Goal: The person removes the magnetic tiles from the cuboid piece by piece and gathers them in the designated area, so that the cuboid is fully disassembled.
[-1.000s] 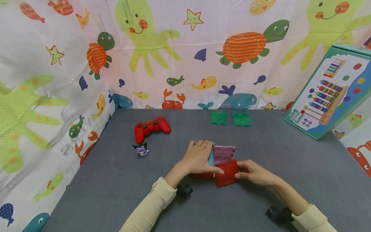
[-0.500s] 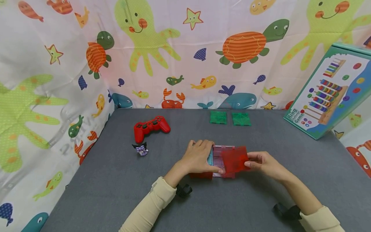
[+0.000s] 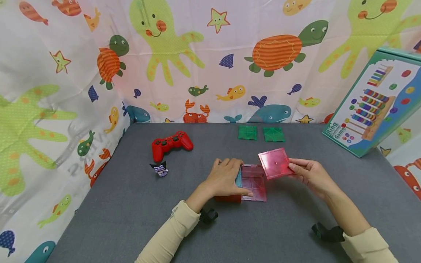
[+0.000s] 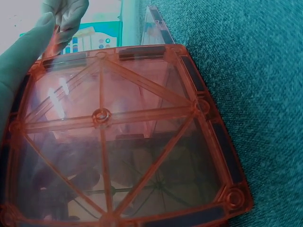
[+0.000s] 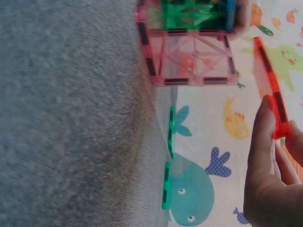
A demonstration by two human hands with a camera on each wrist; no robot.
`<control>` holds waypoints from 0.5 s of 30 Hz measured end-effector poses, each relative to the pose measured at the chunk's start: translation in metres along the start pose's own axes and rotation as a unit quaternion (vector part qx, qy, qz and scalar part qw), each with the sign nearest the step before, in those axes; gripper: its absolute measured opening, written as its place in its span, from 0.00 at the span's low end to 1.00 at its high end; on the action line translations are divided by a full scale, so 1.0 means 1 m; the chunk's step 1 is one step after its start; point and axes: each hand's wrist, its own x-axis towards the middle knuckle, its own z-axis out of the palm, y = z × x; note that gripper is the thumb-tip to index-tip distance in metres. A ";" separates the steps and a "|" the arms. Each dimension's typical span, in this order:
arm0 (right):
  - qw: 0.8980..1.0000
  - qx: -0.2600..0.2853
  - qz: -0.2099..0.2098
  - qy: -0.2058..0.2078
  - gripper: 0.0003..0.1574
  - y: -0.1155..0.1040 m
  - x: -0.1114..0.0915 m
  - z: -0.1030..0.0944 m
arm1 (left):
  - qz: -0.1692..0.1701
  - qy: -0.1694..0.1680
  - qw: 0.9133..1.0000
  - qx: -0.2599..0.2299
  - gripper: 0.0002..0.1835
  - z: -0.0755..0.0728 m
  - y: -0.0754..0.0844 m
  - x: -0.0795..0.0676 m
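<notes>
My left hand [image 3: 225, 179] grips a small structure of magnetic tiles from above, its thumb stretched along the near side. The structure has a red front tile [image 4: 156, 113], a light blue tile [image 3: 238, 179] and a green tile [image 5: 191, 14]; the hand covers much of it. On its right, a pink tile [image 3: 255, 191] lies on the table and another pink tile [image 5: 194, 59] stands upright at the back. My right hand [image 3: 310, 177] pinches a red square magnetic tile [image 3: 275, 163] by its right edge, tilted in the air above and right of the structure.
Two green tiles [image 3: 247, 133] lie at the table's back. A red game controller [image 3: 172, 145] and a small figurine [image 3: 160, 169] sit to the left. The green game box [image 3: 371, 106] stands at the back right, before a patterned cloth [image 3: 210, 54].
My right hand has lifted the red tile away from the structure's front right, moving up and right and turning it. The pink tiles are uncovered. My left hand has stayed in place.
</notes>
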 end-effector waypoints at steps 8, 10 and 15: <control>0.989 0.141 -0.026 -0.041 0.22 -0.011 0.006 -0.021 | 0.000 -0.001 1.000 0.003 0.50 0.001 0.001 0.000; 0.988 0.148 -0.034 -0.039 0.23 -0.012 0.010 -0.029 | -0.003 -0.001 1.000 0.003 0.50 0.000 0.001 0.000; 0.984 0.176 -0.032 -0.010 0.22 -0.012 0.020 -0.053 | -0.004 0.001 1.000 0.003 0.50 0.001 0.001 0.001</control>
